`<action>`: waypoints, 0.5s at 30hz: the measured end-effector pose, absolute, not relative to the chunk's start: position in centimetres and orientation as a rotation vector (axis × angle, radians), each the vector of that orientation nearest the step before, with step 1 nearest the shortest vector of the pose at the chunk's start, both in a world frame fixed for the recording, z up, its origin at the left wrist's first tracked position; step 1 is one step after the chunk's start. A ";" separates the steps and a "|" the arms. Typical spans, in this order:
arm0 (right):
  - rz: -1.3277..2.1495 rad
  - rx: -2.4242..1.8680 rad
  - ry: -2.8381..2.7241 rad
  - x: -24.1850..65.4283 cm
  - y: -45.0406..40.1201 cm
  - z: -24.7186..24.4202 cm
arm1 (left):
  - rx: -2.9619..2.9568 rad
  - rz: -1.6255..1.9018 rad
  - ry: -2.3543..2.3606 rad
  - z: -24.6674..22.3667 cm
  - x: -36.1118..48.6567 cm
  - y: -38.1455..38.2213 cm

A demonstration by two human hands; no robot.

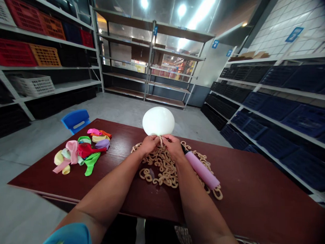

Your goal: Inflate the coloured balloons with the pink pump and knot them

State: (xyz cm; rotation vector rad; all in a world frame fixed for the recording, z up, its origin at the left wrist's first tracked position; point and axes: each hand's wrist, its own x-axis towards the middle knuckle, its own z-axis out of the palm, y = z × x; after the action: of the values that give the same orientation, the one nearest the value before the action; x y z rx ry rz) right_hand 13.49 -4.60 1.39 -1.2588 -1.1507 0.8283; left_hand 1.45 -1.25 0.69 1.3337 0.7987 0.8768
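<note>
Left hand (149, 144), right hand (172, 144): pinched closed at the neck (160, 136)!
White balloon (158, 121): twelve o'clock; slipping fingertips could vent it!

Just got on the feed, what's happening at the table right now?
Someone's left hand and right hand are pinching the neck of an inflated white balloon over a heap of tan cord. A pink cylinder lies partly on the cord, to the right. Uninflated balloons in several colours sit in a loose pile on the left of the dark red table.
</note>
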 end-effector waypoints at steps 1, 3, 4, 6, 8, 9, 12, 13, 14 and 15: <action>0.835 -1.265 -1.153 13.5 -4.6 1.4 | 1.357 0.875 0.840 0.7 1.4 -1.3; 0.845 -1.273 -1.154 13.4 -4.6 1.3 | 1.458 0.890 0.931 0.8 1.2 -1.2; 0.844 -1.273 -1.160 13.4 -4.6 1.3 | 1.530 0.899 0.976 0.8 1.2 -1.1; 0.818 -1.279 -1.184 13.3 -4.6 1.2 | 1.683 0.919 1.045 0.8 1.1 -0.9; 0.756 -1.304 -1.218 13.4 -4.6 1.1 | 1.782 0.934 1.068 0.6 1.1 -0.8; 0.713 -1.325 -1.234 13.4 -4.6 1.1 | 1.799 0.941 1.063 0.5 1.2 -0.7; 0.590 -1.403 -1.278 13.4 -4.5 0.9 | 1.759 0.953 1.015 0.4 1.3 -0.7; 0.568 -1.419 -1.280 13.4 -4.4 0.8 | 1.724 0.950 0.998 0.4 1.4 -0.8; 0.560 -1.427 -1.271 13.3 -4.4 0.7 | 1.683 0.948 0.990 0.4 1.4 -0.8; 0.566 -1.429 -1.256 13.3 -4.3 0.6 | 1.626 0.944 0.981 0.5 1.5 -0.9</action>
State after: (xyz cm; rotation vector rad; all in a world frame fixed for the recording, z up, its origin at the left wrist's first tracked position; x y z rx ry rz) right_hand 13.26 -4.32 0.60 -1.4287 -1.2561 0.5660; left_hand 1.49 -0.92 0.52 1.6258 0.9806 0.9438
